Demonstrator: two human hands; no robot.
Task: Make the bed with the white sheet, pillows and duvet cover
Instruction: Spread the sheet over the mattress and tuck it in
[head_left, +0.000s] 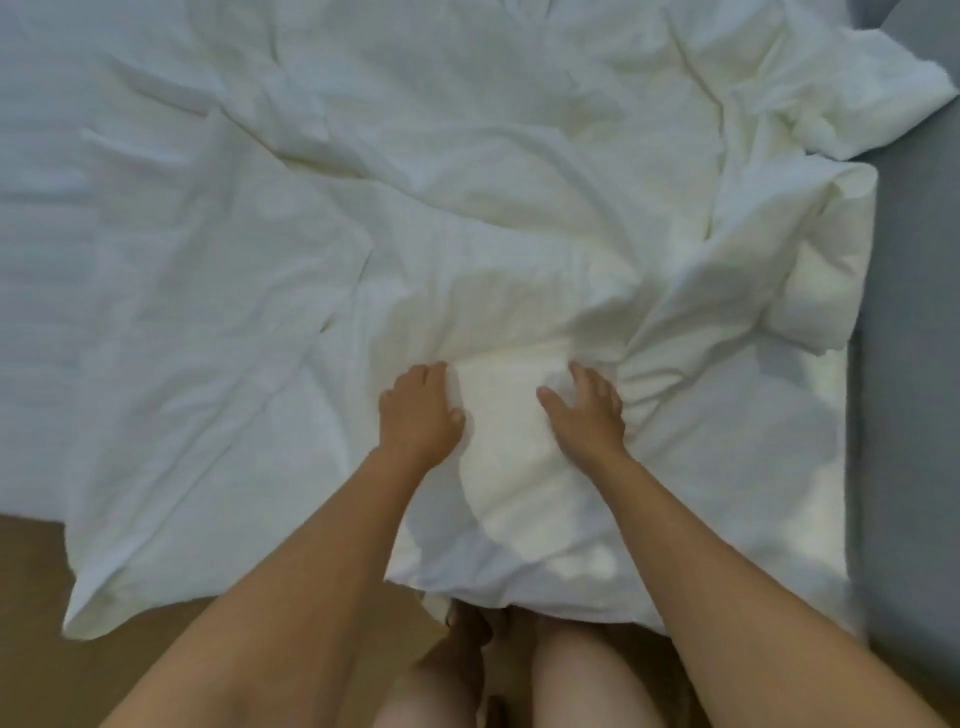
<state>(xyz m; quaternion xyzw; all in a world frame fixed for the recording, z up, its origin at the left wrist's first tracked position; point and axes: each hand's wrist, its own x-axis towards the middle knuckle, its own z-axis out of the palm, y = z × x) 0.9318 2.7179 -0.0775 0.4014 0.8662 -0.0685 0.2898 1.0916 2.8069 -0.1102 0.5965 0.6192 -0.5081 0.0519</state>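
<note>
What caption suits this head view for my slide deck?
Both hands, left hand and right hand, press on rumpled white bedding.

A single head-worn, wide-angle view looks steeply downward and forward from above the near edge of the bed (914, 364). The camera sits close: both forearms enter from the bottom edge, and the person's legs appear directly below the lens. The rumpled white bedding (467, 182) fills most of the frame. The wooden floor (41, 623) occupies the lower left corner.
</note>
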